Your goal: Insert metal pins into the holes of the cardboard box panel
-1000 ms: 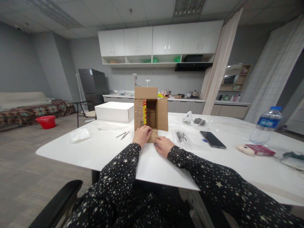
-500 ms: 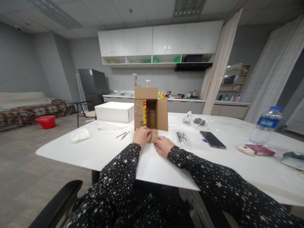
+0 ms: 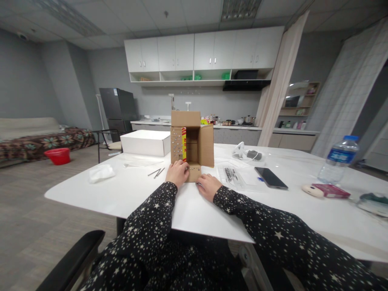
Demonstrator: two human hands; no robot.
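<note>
An open cardboard box stands on the white table, its opening facing me and its flaps spread. Small shiny dots cover the left flap, beside a red and yellow strip, and a row of them lies across the lower flap. My left hand is at the lower left of the box, fingers curled together near that row. Whatever its fingertips hold is too small to make out. At the right edge of the lower flap, my right hand rests with bent fingers closed on the flap's corner.
A white box stands left of the cardboard one. Nearer are metal tools and a crumpled white tissue. To the right lie a clear case, a phone, a maroon packet and a water bottle.
My left hand has shifted slightly left, and more of the lower flap with its row of dots shows. My right hand stays at the flap's corner.
</note>
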